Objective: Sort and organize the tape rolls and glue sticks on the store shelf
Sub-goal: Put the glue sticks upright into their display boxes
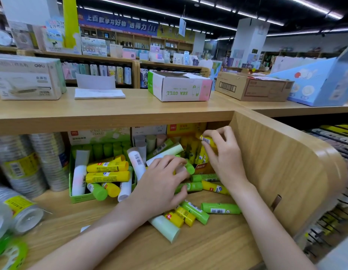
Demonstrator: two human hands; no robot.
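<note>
Glue sticks (108, 172) lie jumbled across the lower shelf (198, 244), and the head view is the only one given. The right hand (223, 152) has its fingers curled round a small yellow stick (206, 140), pinching it at the mouth of the yellow display box (185, 128) just behind its fingertips. The left hand (161, 182), below and to the left of the right, curls over a green-capped stick (189, 168); it appears to grip it, though its fingertips are partly hidden.

To do this step well, I would stand the yellow stick upright among the other yellow ones directly under the right hand, label facing out, and keep the left hand steadying the pile so nothing rolls forward. Green sticks should go to the green tray (79, 197) left of the left hand, which now holds a mix of yellow, green and white tubes lying flat.

Nearer the person than the left hand, loose green, yellow and pale mint sticks (188, 213) rest on the bare wood. The sticks are short cylinders with barcoded labels. Tape rolls (33, 164), clear and stacked in columns, stand far left of both hands, some blurred.
</note>
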